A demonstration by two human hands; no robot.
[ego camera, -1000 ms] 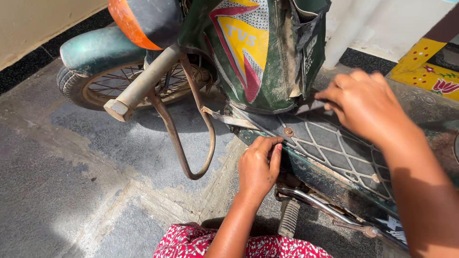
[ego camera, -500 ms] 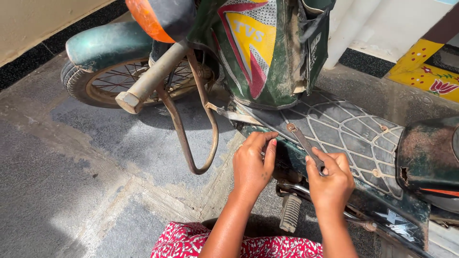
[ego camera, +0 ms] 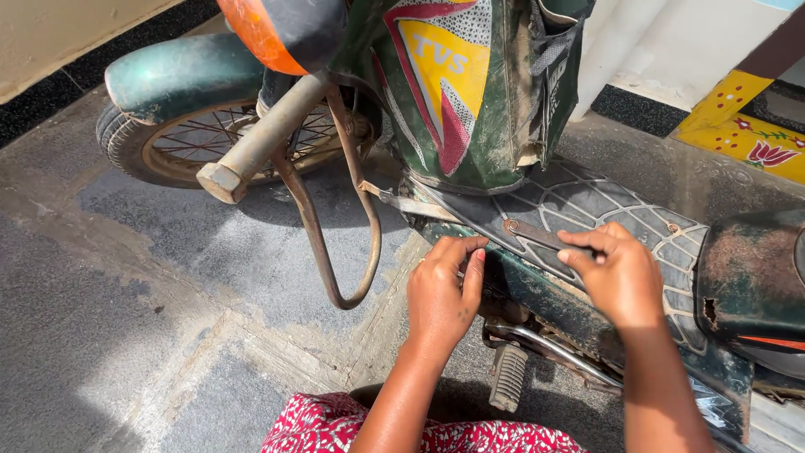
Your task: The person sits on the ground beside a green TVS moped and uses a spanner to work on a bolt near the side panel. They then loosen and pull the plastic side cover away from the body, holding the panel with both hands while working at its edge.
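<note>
A worn green moped point(ego camera: 470, 92) stands in front of me, its ribbed rubber footboard mat point(ego camera: 587, 210) facing up. My left hand point(ego camera: 444, 294) presses against the footboard's near edge, fingers curled over the rim by a rusty metal strip point(ego camera: 537, 235) screwed across the mat. My right hand point(ego camera: 620, 273) rests on top of the mat, its fingertips laid on the right end of that strip. Neither hand holds a loose object.
The front wheel point(ego camera: 176, 143) and green mudguard point(ego camera: 180, 75) are at the upper left. A bent rusty guard bar point(ego camera: 335, 252) loops down to the concrete floor. A ribbed footrest point(ego camera: 507, 377) juts out below my hands. My red patterned clothing point(ego camera: 419, 432) fills the bottom edge.
My right hand came down from the upper footboard, dipped beside the left hand, then moved onto the mat over the rusty strip. The left hand stayed at the edge.
</note>
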